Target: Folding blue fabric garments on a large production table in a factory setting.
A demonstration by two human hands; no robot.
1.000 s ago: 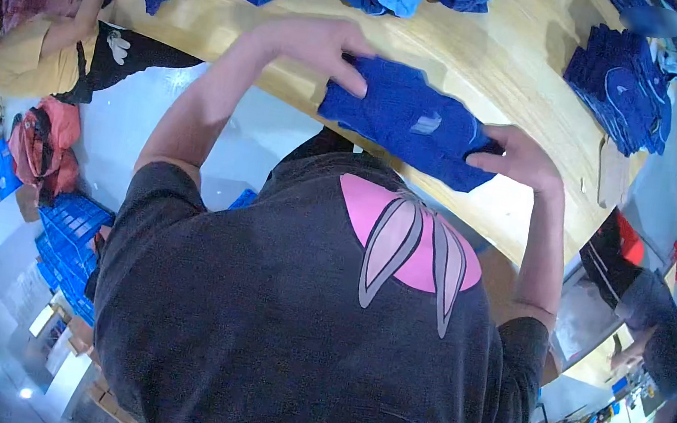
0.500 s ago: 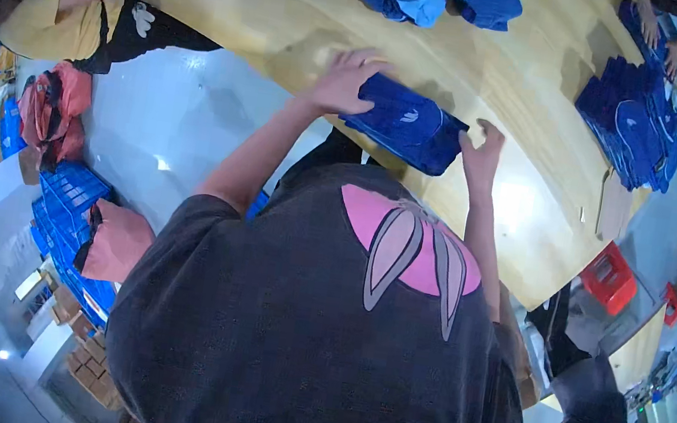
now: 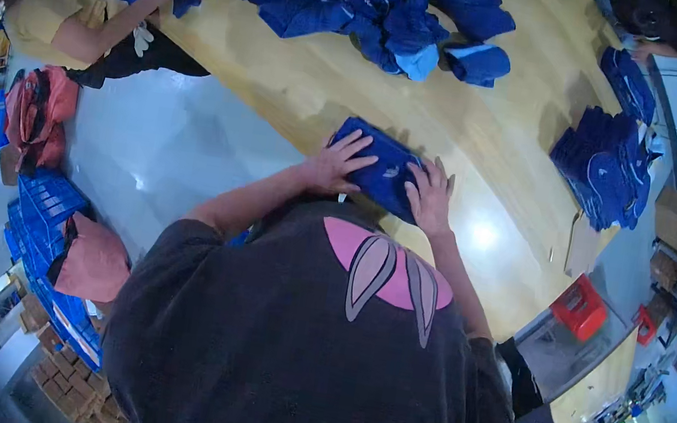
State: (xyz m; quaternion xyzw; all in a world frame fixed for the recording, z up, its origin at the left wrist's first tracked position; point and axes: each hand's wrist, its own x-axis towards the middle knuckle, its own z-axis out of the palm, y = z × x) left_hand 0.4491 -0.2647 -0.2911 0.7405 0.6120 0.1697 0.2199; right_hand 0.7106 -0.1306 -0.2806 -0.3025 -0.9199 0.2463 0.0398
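Observation:
A folded navy blue garment [image 3: 387, 158] with a small pale mark lies at the near edge of the pale wooden table [image 3: 481, 180], in front of my chest. My left hand [image 3: 338, 166] rests on its left part, fingers spread over the cloth. On the right end lies my right hand [image 3: 432, 194], its fingers also apart and touching the fabric. Both palms face down, and neither hand grips the garment. Parts of its ends are hidden beneath my fingers.
Beyond my hands is a loose heap of navy garments [image 3: 324, 6]; a stack of folded ones [image 3: 603, 166] is at the right. A co-worker in yellow [image 3: 59, 16] is at the left, another person [image 3: 659, 23] at the far right. A red plastic stool [image 3: 580, 308] stands right of the table.
My hands have moved from the garment's ends onto its top, fingers now laid on it. The left co-worker's arm has shifted, and the view has tilted, showing more of the heap.

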